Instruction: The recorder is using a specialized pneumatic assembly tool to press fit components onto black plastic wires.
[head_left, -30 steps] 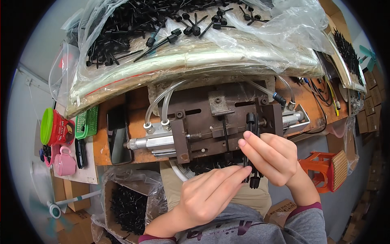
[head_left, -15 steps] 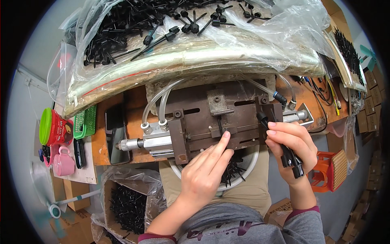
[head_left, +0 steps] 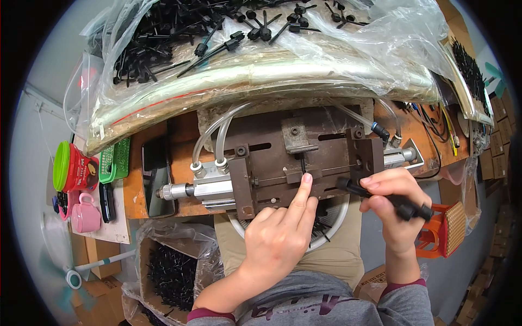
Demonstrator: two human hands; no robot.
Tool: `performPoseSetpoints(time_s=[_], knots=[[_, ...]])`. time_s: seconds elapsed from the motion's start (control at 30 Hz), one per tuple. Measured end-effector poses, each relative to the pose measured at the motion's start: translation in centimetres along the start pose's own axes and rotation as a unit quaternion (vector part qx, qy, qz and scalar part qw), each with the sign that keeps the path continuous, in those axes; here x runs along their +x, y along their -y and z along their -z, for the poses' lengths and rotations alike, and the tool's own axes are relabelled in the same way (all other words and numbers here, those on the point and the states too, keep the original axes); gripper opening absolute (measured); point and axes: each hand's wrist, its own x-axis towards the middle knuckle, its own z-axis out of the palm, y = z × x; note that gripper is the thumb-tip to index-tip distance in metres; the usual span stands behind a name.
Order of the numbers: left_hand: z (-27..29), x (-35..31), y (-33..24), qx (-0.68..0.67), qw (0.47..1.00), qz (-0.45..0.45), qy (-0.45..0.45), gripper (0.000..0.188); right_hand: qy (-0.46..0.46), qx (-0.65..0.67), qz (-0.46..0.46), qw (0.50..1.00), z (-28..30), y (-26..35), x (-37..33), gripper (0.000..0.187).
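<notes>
A brown metal clamping fixture (head_left: pixel 337 146) lies on the bench in front of me. In its middle a thin black stem (head_left: pixel 303 162) sits below a small metal block. My left hand (head_left: pixel 277 233) reaches there with its index finger stretched out, the tip at the stem's near end. Its other fingers are partly bent, and nothing shows in them. To the right of the fixture's middle, my right hand (head_left: pixel 399 204) is closed round black plastic stemmed parts (head_left: pixel 356 188), lying nearly level. Their thick ends stick out on both sides of the hand; their exact number is hidden.
Behind the fixture, a plastic-lined tray (head_left: pixel 261 76) carries a heap of black stemmed parts (head_left: pixel 144 46). Air cylinders (head_left: pixel 212 193) with clear hoses flank the fixture. A phone (head_left: pixel 157 182) and pink cup (head_left: pixel 86 214) are left. Below stand a lined box (head_left: pixel 168 271) and an orange stool (head_left: pixel 448 231).
In my right hand the black parts have turned from hanging steeply down to nearly level. My left index finger stays at the stem. The whole view has shifted slightly.
</notes>
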Motion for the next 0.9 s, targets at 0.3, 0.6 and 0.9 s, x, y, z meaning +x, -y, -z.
performPoseSetpoints(time_s=[0.3, 0.6, 0.9], knots=[[3.0, 0.3, -1.0, -0.297, 0.953, 0.056, -0.027, 0.038, 0.007, 0.390, -0.296, 0.872, -0.4, 1.1, -1.0, 0.012], [4.0, -1.3, -0.8, -0.286, 0.956, 0.049, -0.041, 0.032, -0.094, 0.201, -0.214, 0.951, 0.1, 0.6, -0.4, 0.019], [-0.8, -0.8, -0.2, -0.033, 0.999, 0.017, -0.033, 0.028, -0.041, -0.130, 0.013, 0.991, -0.8, 0.3, -1.1, 0.016]])
